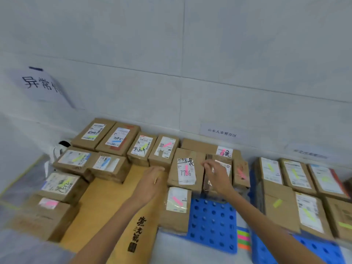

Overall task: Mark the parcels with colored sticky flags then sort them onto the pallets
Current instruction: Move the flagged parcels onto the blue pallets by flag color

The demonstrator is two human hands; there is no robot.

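While the left hand [150, 180] hung open, fingers straight, over the yellow board [106, 202], the parcel marked 7786 [185, 168] sat just beside it at three o'clock. The right hand [216, 175], fingers bent, lay over the next parcel [213, 158]; whether it pinched anything could not be told. The flag pad [243, 238] lay at six o'clock from it.

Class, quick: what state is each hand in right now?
Left hand: open, fingers straight.
Right hand: fingers curled above a parcel; whether they pinch anything cannot be told.
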